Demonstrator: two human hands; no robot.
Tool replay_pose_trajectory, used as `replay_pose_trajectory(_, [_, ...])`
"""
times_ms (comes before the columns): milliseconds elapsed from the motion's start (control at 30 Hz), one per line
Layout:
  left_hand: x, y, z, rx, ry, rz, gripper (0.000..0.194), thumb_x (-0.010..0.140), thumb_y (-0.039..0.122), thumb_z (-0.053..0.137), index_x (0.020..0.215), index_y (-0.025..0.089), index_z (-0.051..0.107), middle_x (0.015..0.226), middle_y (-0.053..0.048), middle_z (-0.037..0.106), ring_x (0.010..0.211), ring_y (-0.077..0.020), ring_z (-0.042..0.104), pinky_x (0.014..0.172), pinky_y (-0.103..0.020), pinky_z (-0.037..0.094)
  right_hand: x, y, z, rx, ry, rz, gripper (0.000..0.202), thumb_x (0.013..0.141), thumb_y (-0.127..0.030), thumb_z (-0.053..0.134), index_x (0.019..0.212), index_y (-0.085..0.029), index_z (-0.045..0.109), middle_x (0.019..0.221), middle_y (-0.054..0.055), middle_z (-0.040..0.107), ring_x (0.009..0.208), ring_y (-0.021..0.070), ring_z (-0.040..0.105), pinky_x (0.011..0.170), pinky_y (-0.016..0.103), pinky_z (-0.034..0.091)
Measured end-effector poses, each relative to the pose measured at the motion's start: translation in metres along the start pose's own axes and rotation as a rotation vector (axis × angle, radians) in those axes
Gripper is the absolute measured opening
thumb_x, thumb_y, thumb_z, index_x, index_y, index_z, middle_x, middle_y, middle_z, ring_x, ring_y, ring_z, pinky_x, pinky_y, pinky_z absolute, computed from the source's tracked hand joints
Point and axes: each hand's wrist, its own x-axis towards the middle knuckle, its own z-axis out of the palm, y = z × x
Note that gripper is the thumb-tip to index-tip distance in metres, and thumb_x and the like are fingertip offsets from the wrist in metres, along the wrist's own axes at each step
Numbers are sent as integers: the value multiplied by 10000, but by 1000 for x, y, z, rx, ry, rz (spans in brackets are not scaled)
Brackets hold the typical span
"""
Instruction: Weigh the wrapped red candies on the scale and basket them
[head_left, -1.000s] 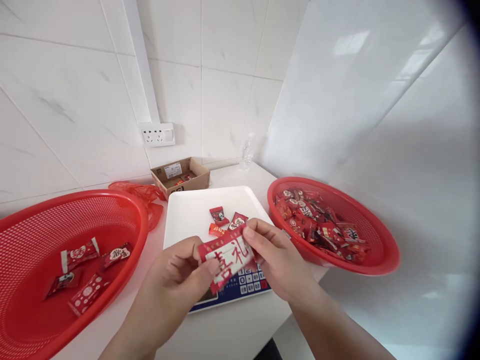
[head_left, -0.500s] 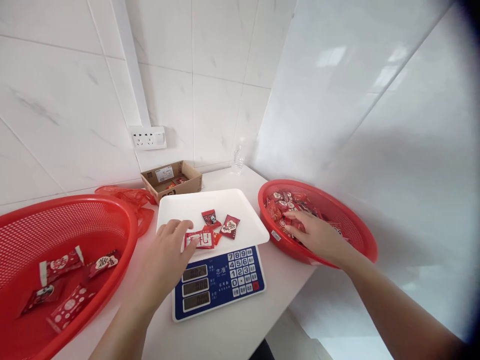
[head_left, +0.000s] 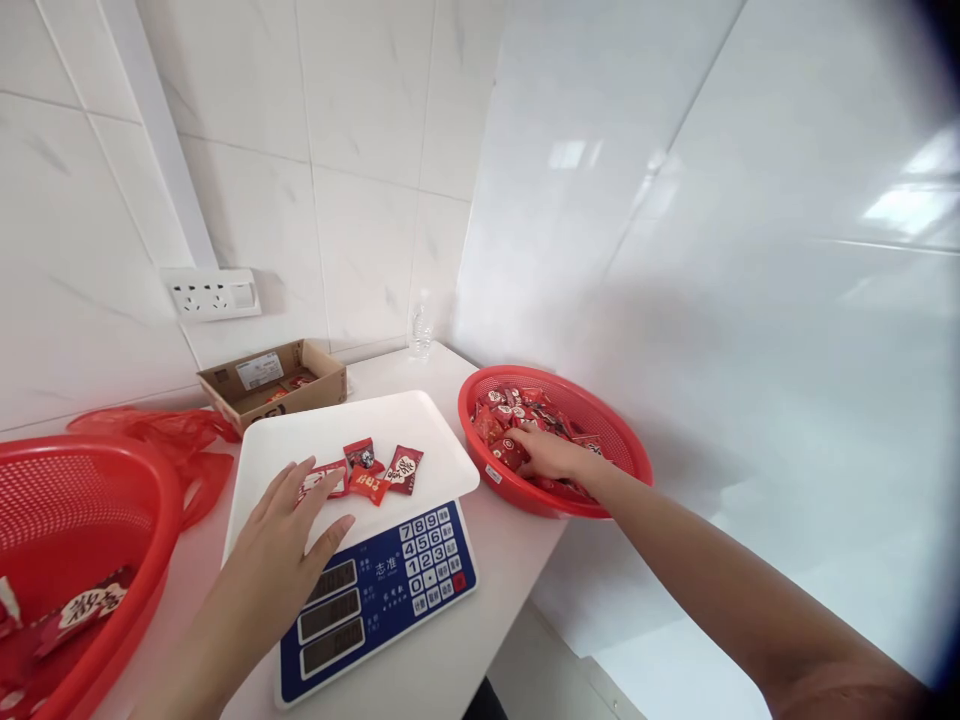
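Note:
My left hand [head_left: 281, 560], fingers spread and holding nothing, hovers over the near left part of the white tray [head_left: 281, 437] on the blue digital scale [head_left: 390, 585]. Several red packets lie on the tray: a dark red one [head_left: 403, 469], an orange-red one [head_left: 369, 485], a small one with a dark picture [head_left: 363, 455], and a red-and-white one partly behind my fingers. My right hand [head_left: 547, 455] reaches into the right red basket [head_left: 555, 380], its fingertips closed on a red packet [head_left: 510, 453] among many others.
Another red basket [head_left: 161, 500] with a few packets stands at the left. Behind it lies a red plastic bag [head_left: 202, 470]. An open cardboard box [head_left: 311, 385] and a clear plastic bottle [head_left: 421, 328] stand near the wall. The table edge runs below the right basket.
The view has turned to the right, so the scale and baskets appear further left. The fingers of my right hand have closed on a packet. The orange-red packet is more exposed on the tray.

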Motion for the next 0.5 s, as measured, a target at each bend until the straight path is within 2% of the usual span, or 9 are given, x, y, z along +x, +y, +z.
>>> replay_pose_trajectory(67, [-1, 1, -3, 2, -26, -25, 587, 944, 496, 380, 1388, 159, 565, 1535, -194, 461, 1458, -409, 344, 1115, -640, 372, 4, 5, -2, 17, 54, -12, 344, 949, -318, 642, 1266, -189, 605, 1345, 103, 591, 1136, 259, 620, 942, 480, 535])
replay_pose_trajectory(133, [-1, -1, -4, 14, -46, -36, 605, 949, 507, 370, 1400, 149, 556, 1552, -193, 438, 1472, -408, 317, 1135, -637, 344, 4, 9, -6, 54, 121, -11, 283, 960, -323, 626, 1204, -180, 636, 1267, 88, 636, 1089, 244, 642, 924, 462, 545])
replay_pose_trajectory(300, [0, -6, 0, 13, -46, 1, 579, 968, 536, 374, 1419, 214, 540, 1571, -148, 427, 1482, -384, 312, 1129, -615, 374, -1, 18, -19, 206, 288, 59, 261, 974, -336, 605, 1179, -180, 646, 1215, 80, 660, 1025, 224, 663, 879, 428, 564])
replay_pose_trajectory(500, [-3, -5, 1, 7, -41, 26, 572, 973, 531, 379, 1415, 208, 545, 1563, -147, 442, 1475, -364, 335, 1134, -602, 379, 5, 25, -28, 455, 342, 80, 305, 959, -338, 630, 1207, -161, 628, 1201, 77, 658, 1001, 230, 672, 838, 420, 580])
